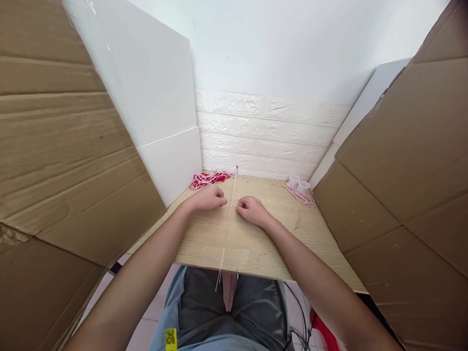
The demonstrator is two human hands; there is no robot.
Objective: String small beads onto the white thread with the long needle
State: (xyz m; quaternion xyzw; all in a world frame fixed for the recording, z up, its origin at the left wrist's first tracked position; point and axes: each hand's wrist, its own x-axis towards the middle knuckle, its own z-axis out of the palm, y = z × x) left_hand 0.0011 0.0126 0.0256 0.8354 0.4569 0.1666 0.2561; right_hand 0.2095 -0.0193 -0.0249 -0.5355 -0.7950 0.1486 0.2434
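A thin pale cord (227, 229) runs from a small dark hook (237, 167) at the foot of the wall, down across the wooden tabletop (204, 243) and over its front edge, where the loose ends hang. Its upper stretch looks thicker, perhaps knotted or braided. My left hand (210, 198) is closed just left of this cord, thumb and fingers pressed together. Close by on the right side, my right hand (252, 210) is also closed, fingers curled in. Whether a fine strand is pinched in either hand is too small to make out.
Red and white cords (208, 179) lie heaped at the back left. Pink cord (302, 196) lies at the back right beside two clear plastic spools or cups (303, 187). Cardboard walls (109, 195) flank both sides. Black cables (302, 312) and something red (323, 331) are below the table.
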